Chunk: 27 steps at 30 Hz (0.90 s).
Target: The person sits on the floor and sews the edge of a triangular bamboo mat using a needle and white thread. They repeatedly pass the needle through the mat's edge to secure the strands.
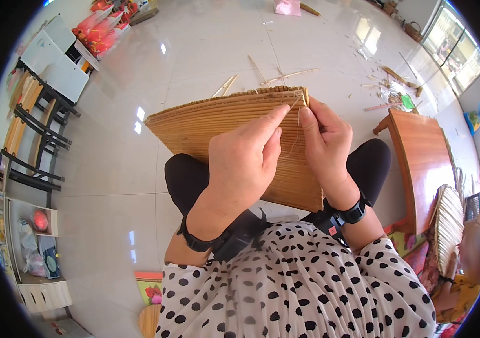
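A fan-shaped panel of straw-coloured stalks (217, 115) lies tilted over my knees, its thick far edge running up to a corner on the right. My right hand (330, 138) pinches that corner between thumb and fingers. Across the panel reaches my left hand (245, 149), index finger stretched to the same corner and the other fingers curled in. A thin pale thread (298, 127) runs from the corner to the left index fingertip and hangs in a loose loop between my hands. The tips of my left middle fingers are hidden.
Loose stalks (231, 84) lie on the tiled floor beyond the panel, with more scraps (389, 90) farther right. A wooden low table (423, 163) stands at right, near another person holding a pale ribbed panel (447, 225). Shelves (28, 248) and stacked black-framed furniture (37, 135) line the left.
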{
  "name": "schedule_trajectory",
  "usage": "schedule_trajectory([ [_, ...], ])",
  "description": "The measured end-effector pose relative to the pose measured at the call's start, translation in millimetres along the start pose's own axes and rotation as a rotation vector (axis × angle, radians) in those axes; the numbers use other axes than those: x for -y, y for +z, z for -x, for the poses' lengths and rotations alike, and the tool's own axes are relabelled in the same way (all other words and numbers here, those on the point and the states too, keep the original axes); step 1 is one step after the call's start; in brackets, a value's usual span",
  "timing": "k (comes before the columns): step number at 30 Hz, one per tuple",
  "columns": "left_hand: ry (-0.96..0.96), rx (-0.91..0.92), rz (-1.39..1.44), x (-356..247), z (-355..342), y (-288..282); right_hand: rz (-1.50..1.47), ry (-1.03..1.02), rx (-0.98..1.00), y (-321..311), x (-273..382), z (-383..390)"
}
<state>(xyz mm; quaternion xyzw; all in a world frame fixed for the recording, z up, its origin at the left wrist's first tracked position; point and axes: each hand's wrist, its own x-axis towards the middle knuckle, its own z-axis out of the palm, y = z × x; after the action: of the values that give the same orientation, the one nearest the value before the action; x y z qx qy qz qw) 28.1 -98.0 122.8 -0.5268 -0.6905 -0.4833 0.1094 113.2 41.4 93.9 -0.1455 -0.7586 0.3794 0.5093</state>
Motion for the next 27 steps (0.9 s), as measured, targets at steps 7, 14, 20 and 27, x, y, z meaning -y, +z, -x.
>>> schedule_trajectory([
  [7,-0.018,-0.004,0.043,3.8,4.8,2.2,0.03,0.022,0.008,-2.0,0.8,-1.9],
  [14,-0.138,0.02,0.069,14.2,12.6,2.2,-0.016,0.155,0.071,4.3,2.0,3.3],
  [20,-0.183,0.066,0.064,23.2,20.6,4.4,0.029,0.119,0.043,11.1,-7.7,6.0],
  [27,-0.137,-0.016,0.154,19.0,25.6,8.9,0.052,0.121,0.046,8.1,-11.2,6.0],
])
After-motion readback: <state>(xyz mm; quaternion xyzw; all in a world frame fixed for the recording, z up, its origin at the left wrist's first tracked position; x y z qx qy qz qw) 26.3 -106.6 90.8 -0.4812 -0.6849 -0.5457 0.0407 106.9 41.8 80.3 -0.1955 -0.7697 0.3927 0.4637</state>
